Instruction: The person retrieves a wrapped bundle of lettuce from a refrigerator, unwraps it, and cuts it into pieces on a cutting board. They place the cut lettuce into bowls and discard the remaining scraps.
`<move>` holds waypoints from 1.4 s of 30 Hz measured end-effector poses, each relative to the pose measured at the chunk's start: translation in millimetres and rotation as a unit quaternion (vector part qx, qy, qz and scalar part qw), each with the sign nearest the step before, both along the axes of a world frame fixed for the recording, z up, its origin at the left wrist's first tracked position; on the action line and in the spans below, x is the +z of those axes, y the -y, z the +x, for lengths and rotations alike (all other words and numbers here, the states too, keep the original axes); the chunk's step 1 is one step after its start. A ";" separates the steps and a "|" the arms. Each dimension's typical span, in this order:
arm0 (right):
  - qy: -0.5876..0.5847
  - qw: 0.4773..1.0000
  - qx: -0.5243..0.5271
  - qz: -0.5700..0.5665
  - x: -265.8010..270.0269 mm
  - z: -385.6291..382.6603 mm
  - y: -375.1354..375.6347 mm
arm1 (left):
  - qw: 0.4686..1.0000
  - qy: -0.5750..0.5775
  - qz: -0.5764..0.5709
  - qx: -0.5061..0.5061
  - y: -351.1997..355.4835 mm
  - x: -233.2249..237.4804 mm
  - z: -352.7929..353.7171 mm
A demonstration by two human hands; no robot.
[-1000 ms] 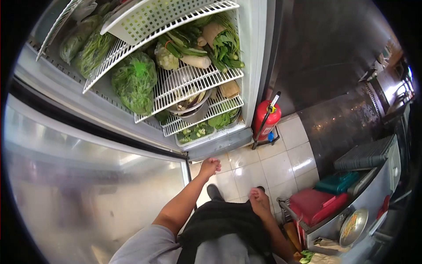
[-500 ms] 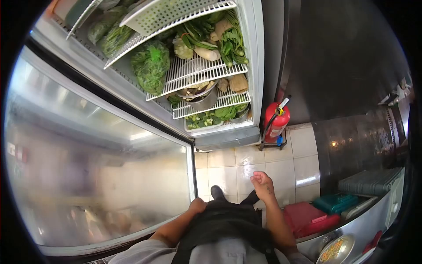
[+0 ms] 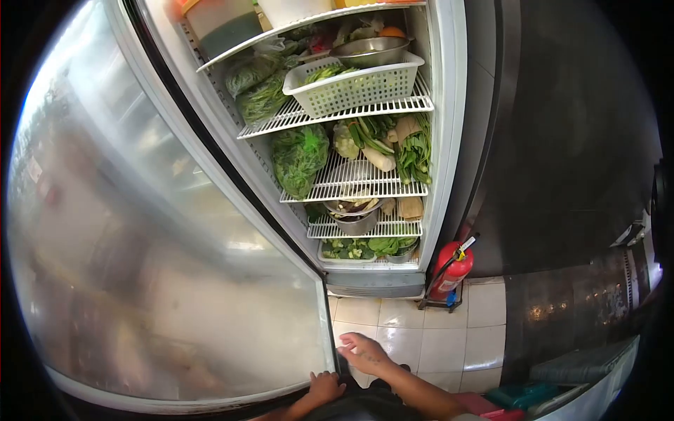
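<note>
A glass refrigerator door [image 3: 175, 281] stands open on my left, its pane misted. At the door's lower near corner, my left hand [image 3: 326, 388] has its fingers bent on the edge; part of the grip is hidden. My right hand [image 3: 363, 353] is raised just right of the door's edge, fingers loosely bent and apart, with nothing in it. Ahead is the refrigerator's white wire shelf [image 3: 351, 186], bearing bagged greens [image 3: 300, 161], a cauliflower [image 3: 346, 142] and a white radish [image 3: 379, 158]. Above them sits a perforated basket [image 3: 351, 95] beside a metal bowl [image 3: 372, 50].
On the lower shelves are a metal pot [image 3: 357, 223] and a tray of broccoli [image 3: 347, 249]. A red fire extinguisher [image 3: 451, 270] stands on the tiled floor [image 3: 442, 340] right of the refrigerator. Lidded containers [image 3: 523, 396] and a steel counter are at lower right.
My view has tilted up, showing more upper shelves. My right hand has moved left toward the door's edge. My left hand stays by the door's corner.
</note>
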State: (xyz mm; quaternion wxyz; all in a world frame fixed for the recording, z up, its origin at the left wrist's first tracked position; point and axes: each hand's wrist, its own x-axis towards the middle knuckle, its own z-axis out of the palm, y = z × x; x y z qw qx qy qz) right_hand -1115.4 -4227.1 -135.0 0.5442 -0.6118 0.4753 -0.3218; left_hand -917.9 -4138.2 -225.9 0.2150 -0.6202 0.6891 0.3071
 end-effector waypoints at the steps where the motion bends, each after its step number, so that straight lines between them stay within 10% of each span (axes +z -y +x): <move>1: 0.014 0.999 0.025 -0.018 5.9 7.1 -2.0 | 0.999 0.017 -0.003 -0.051 -4.8 -6.1 1.9; 2: 0.027 0.998 0.048 -0.036 12.9 13.1 -3.6 | 0.998 0.018 -0.005 -0.054 -9.9 -7.0 -7.8; 4: 0.079 0.991 0.080 -0.067 40.5 21.7 -9.9 | 0.839 -0.488 -0.216 0.109 -14.9 -4.3 -47.0; 5: 0.123 0.984 0.087 -0.093 58.5 20.5 -12.3 | 0.844 -0.484 -0.210 0.093 -14.1 -9.4 -57.3; 7: 0.166 0.974 0.089 -0.121 91.1 13.6 -21.1 | 0.967 -0.238 -0.088 -0.037 -11.4 -18.3 -77.2; 14: 0.236 0.951 0.049 -0.196 123.0 -22.7 -37.2 | 0.964 -0.146 -0.053 -0.217 5.3 -30.9 -124.2; 30: 0.163 0.852 -0.475 -0.149 103.6 -160.8 -91.4 | 0.854 0.033 -0.113 -0.506 86.4 -19.4 -241.9; 32: 0.085 0.840 -0.506 -0.176 109.9 -171.6 -104.3 | 0.835 -0.034 -0.135 -0.532 127.5 -113.9 -248.8; 35: 0.052 0.817 -0.551 -0.163 105.9 -173.8 -124.9 | 0.814 -0.080 -0.129 -0.561 163.1 -75.3 -278.7; 36: 0.022 0.811 -0.564 -0.155 99.4 -173.5 -132.5 | 0.831 -0.166 -0.114 -0.518 139.8 8.5 -293.8; 38: 0.014 0.800 -0.593 -0.093 105.6 -164.5 -158.0 | 0.777 0.120 -0.085 -0.612 163.4 -9.4 -311.9; 42: -0.028 0.711 -0.700 -0.067 69.7 -135.9 -208.6 | 0.714 0.195 -0.110 -0.664 185.8 -3.9 -334.4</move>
